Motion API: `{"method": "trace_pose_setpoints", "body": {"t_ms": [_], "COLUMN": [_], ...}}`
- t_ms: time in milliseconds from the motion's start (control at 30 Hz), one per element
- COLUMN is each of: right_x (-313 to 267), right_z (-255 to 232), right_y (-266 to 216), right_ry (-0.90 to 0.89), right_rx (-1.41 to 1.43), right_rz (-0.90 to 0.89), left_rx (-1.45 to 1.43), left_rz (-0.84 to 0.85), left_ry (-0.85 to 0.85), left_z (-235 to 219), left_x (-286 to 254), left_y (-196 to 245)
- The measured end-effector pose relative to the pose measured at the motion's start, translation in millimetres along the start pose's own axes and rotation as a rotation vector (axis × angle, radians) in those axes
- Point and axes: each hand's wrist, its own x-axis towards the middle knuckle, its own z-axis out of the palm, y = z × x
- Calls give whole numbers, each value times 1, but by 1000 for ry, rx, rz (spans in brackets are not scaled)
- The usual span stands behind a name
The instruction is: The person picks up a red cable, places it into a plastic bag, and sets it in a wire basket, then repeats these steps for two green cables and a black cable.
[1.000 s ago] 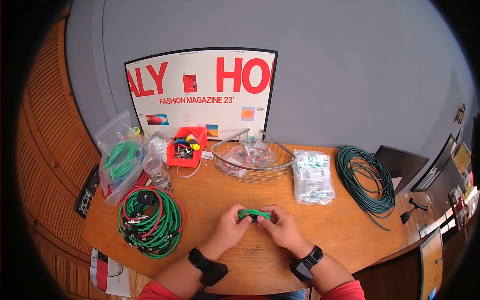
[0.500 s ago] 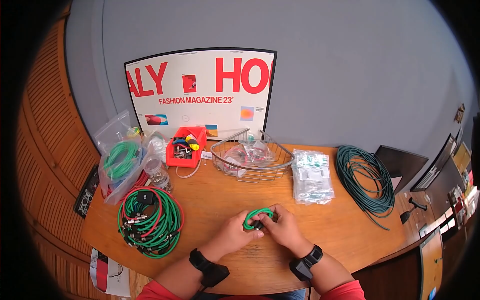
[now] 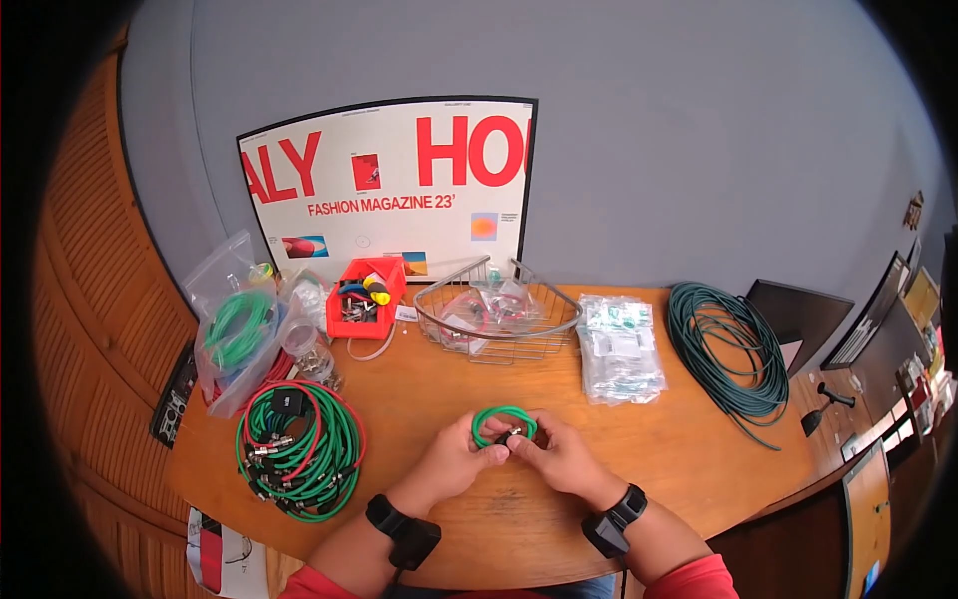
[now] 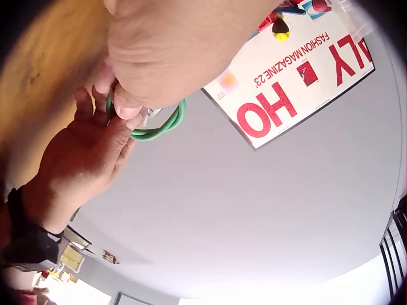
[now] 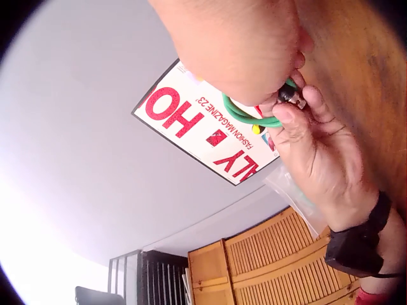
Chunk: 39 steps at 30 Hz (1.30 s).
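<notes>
A small coil of green cable [image 3: 504, 410] is held between both hands above the front of the table. My left hand [image 3: 451, 461] grips the coil's left side, thumb along its lower edge. On the other side my right hand [image 3: 565, 455] pinches the coil near its bottom. A metal-tipped black connector [image 5: 292, 96] shows between the fingers in the right wrist view. In the left wrist view the green loop [image 4: 159, 130] stands out past the fingertips, and the hands hide part of it.
Left on the wooden table [image 3: 419, 389] lies a pile of green and red cables [image 3: 299, 449], near a bagged green coil [image 3: 238, 329]. Farther back stand a red bin [image 3: 367, 324] and a wire basket [image 3: 499, 344]. Plastic packets [image 3: 621, 349] and a dark cable coil [image 3: 723, 349] lie right.
The green coil has turned from nearly edge-on to an upright open ring, and its connector now shows at the bottom between the thumbs. The head view has shifted slightly.
</notes>
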Motion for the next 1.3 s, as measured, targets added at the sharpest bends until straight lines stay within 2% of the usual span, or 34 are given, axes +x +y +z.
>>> {"method": "trace_pose_setpoints", "body": {"t_ms": [100, 167, 200, 333, 500, 633, 800, 867, 900, 1033, 1067, 1133, 1167, 1233, 1300], "right_x": [3, 0, 0, -1, 1, 3, 5, 7, 10, 20, 18, 15, 14, 11, 11], "right_z": [1, -3, -4, -3, -9, -8, -12, -27, -38, -99, -113, -137, -146, -158, -163], "right_y": [14, -5, -11, -12, -13, -3, 0, 0, -3, -2, 2, 10, 17, 29, 36], "right_ry": [10, 32, 38, 55, -8, -36, -30, 52, 52, 631, 633, 859, 862, 843, 816], "right_rx": [86, -29, -27, -60, -132, -101, -39, -126, -129, -695, -701, -937, -942, -982, -959], "right_rz": [-59, 68, 69, 45, 89, 128, 138, -11, -9, -71, -73, -20, -23, 243, 282], "left_rx": [-144, -141, -139, -77, -194, -179, -94, -1, 92, 147, 165, 179, 267, 353, 492], "left_rz": [12, 67, 124, 108, 22, 2, -159, -146, -133, -171, -156, -135, -91, -45, 3], "left_ry": [41, 17, -7, 8, 33, 32, 134, 145, 156, 142, 148, 150, 186, 223, 255], "left_z": [9, 11, 12, 11, 12, 8, -1, 1, 2, 3, 2, -1, -4, -4, -1], "left_x": [0, 0, 1, 0, -1, 1, 3, 2, 2, 0, 0, 2, 2, 2, -1], "left_y": [-4, -8, -9, -11, -4, -4, -13, -12, -12, -17, -20, -27, -32, -28, -13]}}
